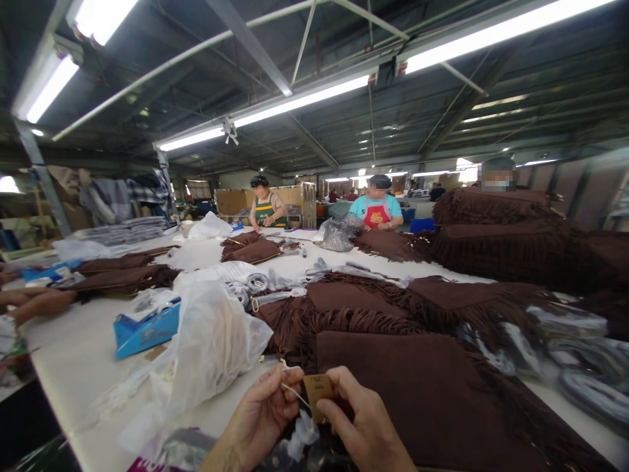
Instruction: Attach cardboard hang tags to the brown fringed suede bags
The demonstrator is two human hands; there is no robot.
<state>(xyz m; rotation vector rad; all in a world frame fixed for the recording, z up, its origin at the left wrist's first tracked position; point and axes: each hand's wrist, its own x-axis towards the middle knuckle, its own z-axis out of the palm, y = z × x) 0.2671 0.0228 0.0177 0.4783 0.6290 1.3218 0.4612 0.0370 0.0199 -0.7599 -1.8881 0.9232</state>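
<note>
My right hand (366,416) pinches a small tan hang tag (318,392) by its right edge, and dark print shows on its face. A thin white string (295,391) runs from the tag to my left hand (268,410), whose thumb and fingers are closed on it. Just beyond my right hand lies a dark brown fringed bag (417,387), flat on the table. Below my hands is crumpled clear plastic (301,434), partly hidden by them.
A white plastic bag (201,341) and a blue tape dispenser (147,328) stand at left on the white table (88,373). Brown fringed pieces (496,229) are piled at right, near coiled plastic-wrapped straps (590,373). Co-workers (376,210) stand across the table; another person's arm (39,305) reaches in at left.
</note>
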